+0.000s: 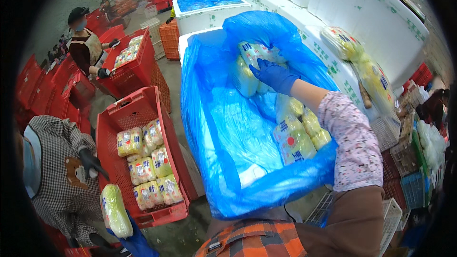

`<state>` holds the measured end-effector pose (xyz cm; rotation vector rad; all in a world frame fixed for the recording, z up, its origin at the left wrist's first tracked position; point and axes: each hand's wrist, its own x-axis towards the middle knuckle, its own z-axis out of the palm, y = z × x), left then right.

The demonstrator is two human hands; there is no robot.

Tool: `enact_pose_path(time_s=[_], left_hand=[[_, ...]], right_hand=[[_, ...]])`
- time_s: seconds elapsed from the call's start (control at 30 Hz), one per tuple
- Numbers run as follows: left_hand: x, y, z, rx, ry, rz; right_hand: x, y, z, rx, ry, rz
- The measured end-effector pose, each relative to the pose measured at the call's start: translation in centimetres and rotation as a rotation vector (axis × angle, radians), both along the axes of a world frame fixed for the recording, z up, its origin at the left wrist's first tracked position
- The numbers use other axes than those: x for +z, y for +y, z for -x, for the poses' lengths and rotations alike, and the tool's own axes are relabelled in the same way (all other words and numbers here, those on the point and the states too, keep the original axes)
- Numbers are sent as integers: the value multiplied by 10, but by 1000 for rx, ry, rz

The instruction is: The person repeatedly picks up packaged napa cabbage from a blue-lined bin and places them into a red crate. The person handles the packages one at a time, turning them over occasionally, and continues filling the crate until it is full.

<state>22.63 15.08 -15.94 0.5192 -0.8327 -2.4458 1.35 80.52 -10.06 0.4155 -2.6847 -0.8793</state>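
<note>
My right hand (274, 75), in a blue glove, lies with its fingers against a film-wrapped napa cabbage (255, 50) at the far end of a white foam box. Whether it grips the cabbage or only presses on it is unclear. Blue plastic film (221, 157) lines the box and folds over its rim. More wrapped cabbages (291, 137) lie along the box's right side. At the lower left, my left hand (137, 233), also blue-gloved, holds another wrapped cabbage (116, 210) beside a red crate (187, 205); most of its fingers are hidden.
Several labelled cabbages (141, 169) sit in the red crate. Co-workers stand beside it (64, 164) and behind another red crate (132, 75). To the right, wrapped cabbages (373, 73) and a wooden-handled tool (365, 94) rest on white foam (323, 48).
</note>
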Motion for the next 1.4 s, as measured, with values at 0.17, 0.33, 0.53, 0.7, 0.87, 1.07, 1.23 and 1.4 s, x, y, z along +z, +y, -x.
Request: enact_pose_path(time_s=[0.17, 0.33, 0.53, 0.7, 0.87, 1.07, 1.23, 1.4], left_hand=[[-19, -29, 14, 36, 107, 58], [-3, -31, 36, -87, 145, -44], [26, 2, 42, -370, 280, -358], [29, 17, 41, -836, 462, -291], [30, 63, 27, -680, 147, -240], [53, 120, 4, -962, 32, -91], [76, 144, -15, -1298, 91, 33], [96, 178, -3, -1387, 35, 82]], right_hand=[[-31, 21, 65, 90, 241, -60], [-52, 33, 102, 44, 294, -27], [-5, 16, 87, -98, 144, 84], [81, -9, 16, 132, 161, 737], [146, -55, -83, -55, 108, 1774], [145, -106, -164, 156, -248, 2503], [96, -160, -202, 252, -362, 2759], [61, -192, -208, 272, -293, 2974]])
